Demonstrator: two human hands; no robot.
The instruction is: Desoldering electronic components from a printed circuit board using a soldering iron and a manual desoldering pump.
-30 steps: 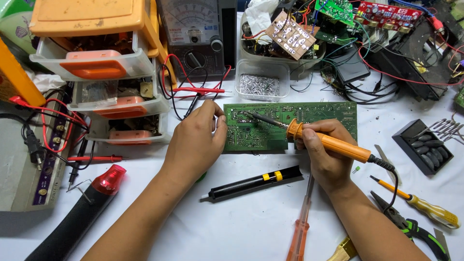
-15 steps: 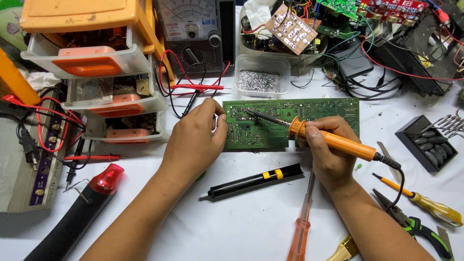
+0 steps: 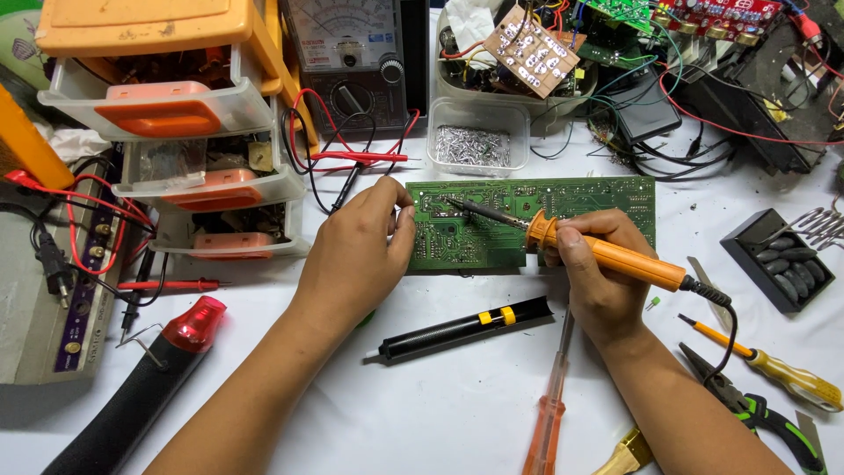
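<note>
Where iron tip (image 3: pixel 453 201) meets board (image 3: pixel 571 202), joint unclear

A meter (image 3: pixel 352 53) with a pale, curved dial face stands at the top centre. Right of it, a small dark screen (image 3: pixel 646 110) lies tilted among wires.

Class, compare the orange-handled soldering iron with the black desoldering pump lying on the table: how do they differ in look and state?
The orange-handled soldering iron is gripped in the right hand, tip down on the green circuit board; the black desoldering pump lies untouched on the white table. The iron trails a black cord; the pump shows none. The iron's handle is orange throughout; the pump is black with a yellow band. Both are slim, rod-shaped tools.
</note>
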